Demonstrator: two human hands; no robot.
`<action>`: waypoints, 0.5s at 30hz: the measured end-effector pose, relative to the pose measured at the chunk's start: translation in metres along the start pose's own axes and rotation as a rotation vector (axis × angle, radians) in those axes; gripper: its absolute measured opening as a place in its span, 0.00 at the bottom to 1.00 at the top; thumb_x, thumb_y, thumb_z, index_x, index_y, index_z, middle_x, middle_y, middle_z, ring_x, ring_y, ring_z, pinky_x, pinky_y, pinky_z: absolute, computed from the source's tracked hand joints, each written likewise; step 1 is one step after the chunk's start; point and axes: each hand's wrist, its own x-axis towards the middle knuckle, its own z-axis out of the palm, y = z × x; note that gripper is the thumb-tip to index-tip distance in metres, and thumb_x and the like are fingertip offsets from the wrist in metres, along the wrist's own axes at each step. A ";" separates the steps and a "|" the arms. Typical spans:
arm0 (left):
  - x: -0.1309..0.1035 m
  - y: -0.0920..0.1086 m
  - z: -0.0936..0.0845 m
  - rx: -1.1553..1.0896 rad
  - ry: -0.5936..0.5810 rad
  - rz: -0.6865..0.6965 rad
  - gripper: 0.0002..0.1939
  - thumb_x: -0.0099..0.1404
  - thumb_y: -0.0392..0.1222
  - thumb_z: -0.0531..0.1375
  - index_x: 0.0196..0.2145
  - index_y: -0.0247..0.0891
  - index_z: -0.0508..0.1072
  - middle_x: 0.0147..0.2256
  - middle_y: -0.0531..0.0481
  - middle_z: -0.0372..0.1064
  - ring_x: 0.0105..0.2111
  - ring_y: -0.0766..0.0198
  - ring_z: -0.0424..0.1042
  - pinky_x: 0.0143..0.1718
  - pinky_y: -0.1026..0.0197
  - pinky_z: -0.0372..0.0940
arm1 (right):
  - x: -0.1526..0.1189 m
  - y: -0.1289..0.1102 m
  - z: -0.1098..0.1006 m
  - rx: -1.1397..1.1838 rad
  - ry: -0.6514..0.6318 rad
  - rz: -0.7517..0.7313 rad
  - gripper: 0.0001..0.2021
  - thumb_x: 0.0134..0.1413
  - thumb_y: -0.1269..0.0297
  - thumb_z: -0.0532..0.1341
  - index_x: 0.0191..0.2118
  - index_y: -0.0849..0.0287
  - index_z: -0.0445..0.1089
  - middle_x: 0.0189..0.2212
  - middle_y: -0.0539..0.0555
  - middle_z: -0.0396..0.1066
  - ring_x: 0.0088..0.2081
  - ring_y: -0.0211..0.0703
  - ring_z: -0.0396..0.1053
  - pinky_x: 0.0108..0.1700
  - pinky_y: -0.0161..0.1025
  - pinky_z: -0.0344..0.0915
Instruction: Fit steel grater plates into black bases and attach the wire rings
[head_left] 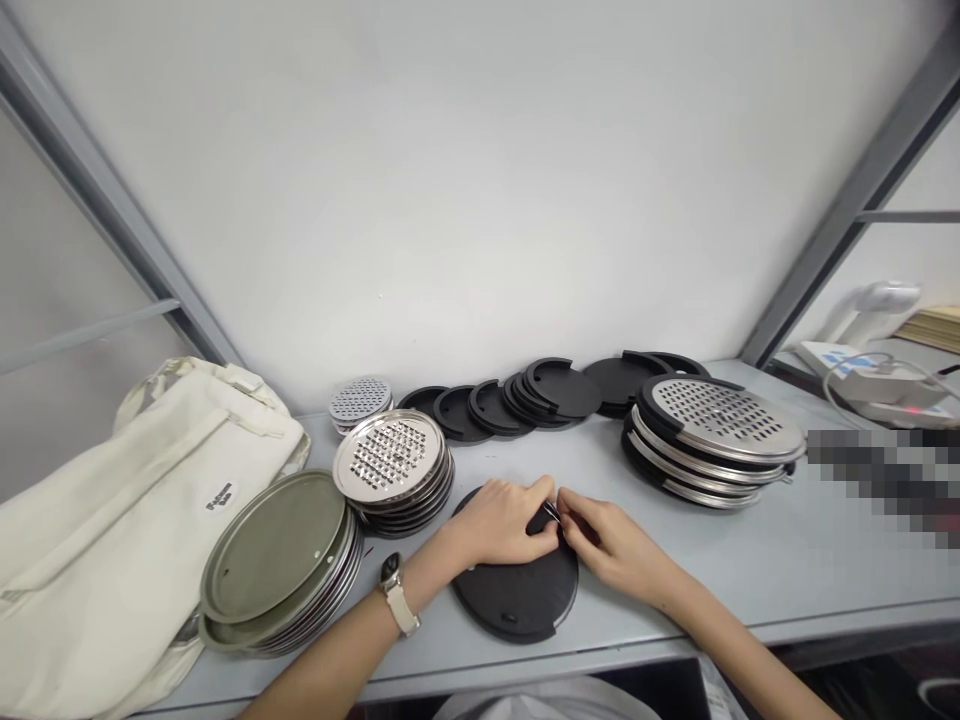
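A round black disc (517,600) with a raised rim along part of its edge lies flat in front of me. Over its upper part, my left hand (502,522) grips a small black piece with a shiny metal edge (550,512) between thumb and forefinger. My right hand (609,542) is beside the disc's right edge. Its fingertips pinch together at the shiny end of that piece; whatever is between them is hidden. A stack of round metal graters (390,460) stands just behind my left wrist.
Green round plates (274,550) are stacked at the left, beside a cream cloth bag (142,490). Several black discs (562,390) lie overlapped along the wall. At the right stands a stack of larger graters with black rims (724,420). Grey shelf posts (847,190) frame the table.
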 end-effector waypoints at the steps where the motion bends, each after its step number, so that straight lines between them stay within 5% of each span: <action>1: 0.000 0.000 0.000 0.002 -0.002 0.000 0.10 0.63 0.46 0.54 0.41 0.41 0.61 0.25 0.54 0.68 0.27 0.57 0.72 0.26 0.62 0.57 | 0.000 0.000 0.000 0.010 0.000 0.006 0.09 0.62 0.66 0.47 0.30 0.56 0.54 0.23 0.47 0.61 0.24 0.37 0.58 0.29 0.34 0.54; 8: -0.001 0.000 -0.002 -0.018 -0.030 0.002 0.10 0.63 0.45 0.54 0.42 0.41 0.62 0.30 0.52 0.72 0.31 0.57 0.73 0.30 0.62 0.59 | 0.000 -0.004 -0.002 0.082 -0.014 0.062 0.11 0.64 0.60 0.49 0.30 0.57 0.56 0.22 0.45 0.57 0.24 0.36 0.55 0.27 0.33 0.53; 15: -0.001 0.001 -0.002 -0.012 -0.015 0.004 0.10 0.63 0.45 0.54 0.41 0.41 0.62 0.27 0.53 0.70 0.29 0.57 0.73 0.28 0.62 0.58 | 0.001 -0.001 -0.003 0.114 -0.028 0.062 0.07 0.58 0.69 0.51 0.29 0.57 0.54 0.22 0.45 0.55 0.25 0.35 0.53 0.27 0.33 0.52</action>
